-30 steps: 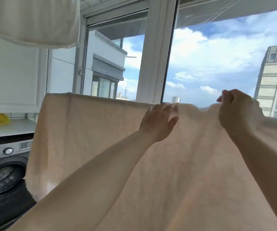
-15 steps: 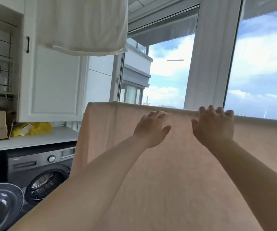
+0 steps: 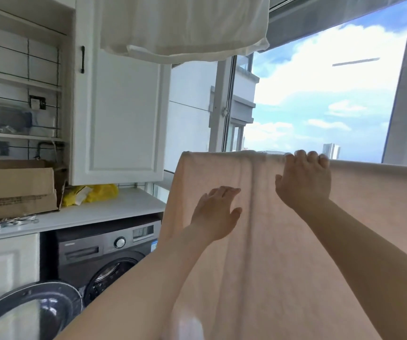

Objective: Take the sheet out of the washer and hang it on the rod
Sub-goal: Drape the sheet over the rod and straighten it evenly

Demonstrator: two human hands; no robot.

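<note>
Pale peach cloth sheet (image 3: 283, 253) fills the lower right and centre of the frame, draped with its top fold running level from centre to the right edge. The rod beneath that fold is covered and cannot be seen. Sheet hangs smooth below the fold, a few soft vertical creases near its left edge.

Right hand (image 3: 304, 179), centre right: fingers curled over the top fold of the sheet, thumb spread out on the near face. It grips the fold.

Left hand (image 3: 218, 212), just left of and below the right one: fingers straight and together, thumb out, palm toward the sheet's near face. Spread wide, holding nothing; whether the palm actually touches the cloth cannot be told. Both forearms reach up from the bottom of the frame.

Dark grey front-loading washer (image 3: 106, 253), lower left, under a white desk (image 3: 94, 212). Its round glass door (image 3: 26, 312) stands swung open at the bottom left corner.

On the desk: brown cardboard box (image 3: 16, 190) at left, crumpled yellow plastic bag (image 3: 94, 193) beside it, and a small heap of metal bits near the front edge, too small to identify.

White cupboard door with black handle (image 3: 119, 114) above the desk. White cloth (image 3: 182, 25) hangs from the top of the frame. Large window (image 3: 320, 94), upper right, shows blue sky and cloud.
</note>
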